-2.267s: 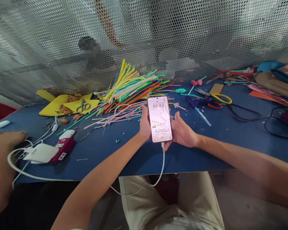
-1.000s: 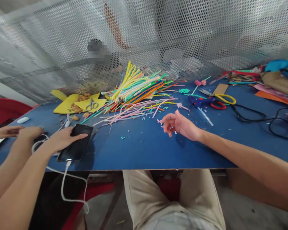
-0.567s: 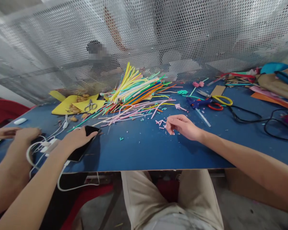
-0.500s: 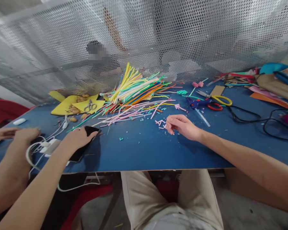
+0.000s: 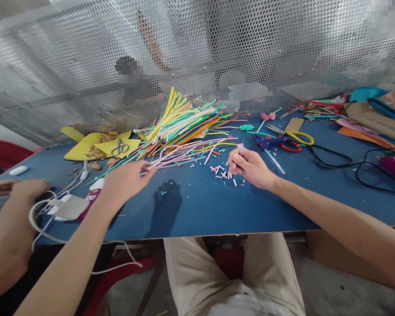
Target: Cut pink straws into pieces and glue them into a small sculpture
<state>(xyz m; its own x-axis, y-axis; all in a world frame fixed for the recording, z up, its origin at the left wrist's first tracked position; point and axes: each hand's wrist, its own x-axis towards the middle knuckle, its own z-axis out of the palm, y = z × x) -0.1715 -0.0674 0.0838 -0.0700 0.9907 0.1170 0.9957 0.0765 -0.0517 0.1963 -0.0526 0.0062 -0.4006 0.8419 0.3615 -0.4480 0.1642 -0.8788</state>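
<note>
My left hand [image 5: 128, 182] hovers over the blue table, fingers apart, its tips beside the left ends of loose pink and lilac strips [image 5: 181, 154]. Behind them lies a big heap of coloured fuzzy stems [image 5: 184, 120]. Farther right, my right hand [image 5: 246, 166] rests on the table with its fingers curled together; what they hold, if anything, is hidden. Small pink cut pieces [image 5: 221, 171] lie scattered just left of it. Past this hand are a blue glue gun [image 5: 270, 141] and scissors with yellow and red handles [image 5: 301, 138].
At the left are another person's hands [image 5: 29, 188], white cables with a charger [image 5: 72, 207], and yellow sheets with grey scissors [image 5: 120, 148]. Black cable [image 5: 332, 164] and cardboard [image 5: 368, 115] lie right. Perforated metal [image 5: 250, 52] stands behind the table.
My left hand has let go of the dark phone, which is no longer visible, and moved right and up toward the strips. My right hand has curled more tightly; more pink pieces show.
</note>
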